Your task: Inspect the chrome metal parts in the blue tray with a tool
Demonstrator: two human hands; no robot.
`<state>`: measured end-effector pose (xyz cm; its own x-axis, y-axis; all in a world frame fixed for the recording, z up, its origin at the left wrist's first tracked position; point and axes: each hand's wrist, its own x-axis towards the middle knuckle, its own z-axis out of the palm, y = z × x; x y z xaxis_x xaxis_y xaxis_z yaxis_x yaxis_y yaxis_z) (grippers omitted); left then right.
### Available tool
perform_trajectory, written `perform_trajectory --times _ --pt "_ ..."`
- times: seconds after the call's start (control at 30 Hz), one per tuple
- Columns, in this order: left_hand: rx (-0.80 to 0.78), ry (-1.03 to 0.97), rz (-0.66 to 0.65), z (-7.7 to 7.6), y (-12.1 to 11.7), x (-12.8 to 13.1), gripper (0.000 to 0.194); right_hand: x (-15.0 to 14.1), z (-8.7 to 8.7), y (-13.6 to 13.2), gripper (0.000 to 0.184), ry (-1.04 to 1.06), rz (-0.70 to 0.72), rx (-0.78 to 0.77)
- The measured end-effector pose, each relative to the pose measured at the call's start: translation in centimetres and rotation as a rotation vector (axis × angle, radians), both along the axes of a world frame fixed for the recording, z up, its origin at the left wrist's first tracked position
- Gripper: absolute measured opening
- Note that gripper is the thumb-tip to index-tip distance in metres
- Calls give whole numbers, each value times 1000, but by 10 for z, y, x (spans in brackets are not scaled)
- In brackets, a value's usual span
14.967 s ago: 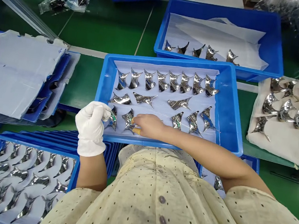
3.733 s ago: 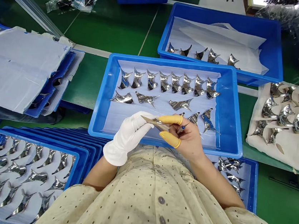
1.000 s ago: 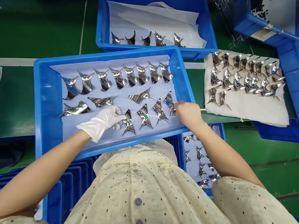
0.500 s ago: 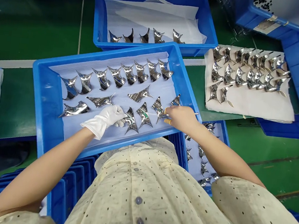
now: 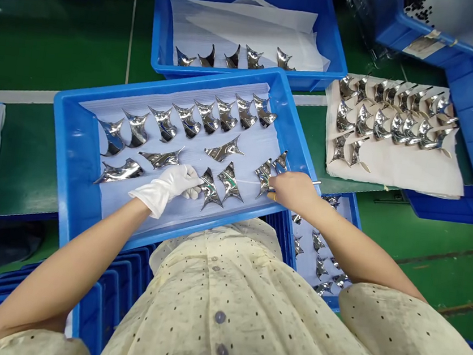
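My left hand (image 5: 171, 186), in a white glove, is closed with its fingertips at the left edge of a shiny, pointed, curved metal piece (image 5: 210, 189). Beside that lies a similar piece (image 5: 231, 182). My right hand (image 5: 294, 188) is bare apart from yellow covers on the fingertips. It is closed around a thin rod-like tool (image 5: 317, 182), whose end sticks out to the right; the rest is hidden. Its fingertips also touch another metal piece (image 5: 263, 176) near the right side of the blue tray (image 5: 62, 149). One more piece (image 5: 280, 161) sits just behind that one.
A row of metal pieces (image 5: 189, 121) lines the tray's far side. Behind stands another blue tray (image 5: 243, 76) with several pieces. To the right, a pale sheet (image 5: 408, 171) carries rows of pieces. Stacked blue trays (image 5: 109, 300) and another filled tray (image 5: 358, 211) sit below.
My right hand has moved slightly right, and the metal piece at its fingertips has shifted right, closer to the piece behind it. My left hand stays in place.
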<state>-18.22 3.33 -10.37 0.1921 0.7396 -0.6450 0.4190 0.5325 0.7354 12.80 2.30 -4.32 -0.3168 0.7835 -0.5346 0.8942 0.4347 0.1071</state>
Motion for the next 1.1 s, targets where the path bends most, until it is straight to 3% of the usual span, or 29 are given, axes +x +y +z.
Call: perform_trajectory --times 0.17,0.3,0.43,0.77,1.1 --pt "7 -56 -6 0 1 0 29 -22 4 18 29 172 -42 84" --pt "8 -39 -8 1 3 2 29 -58 -11 38 42 307 -29 126" --pt "-4 -21 -9 4 3 3 30 -79 -25 54 36 288 -2 130" --pt "-14 -48 -8 11 4 21 27 -63 -20 65 35 209 -24 158" --pt "2 -65 -35 0 3 30 28 -52 -18 57 36 180 -63 140"
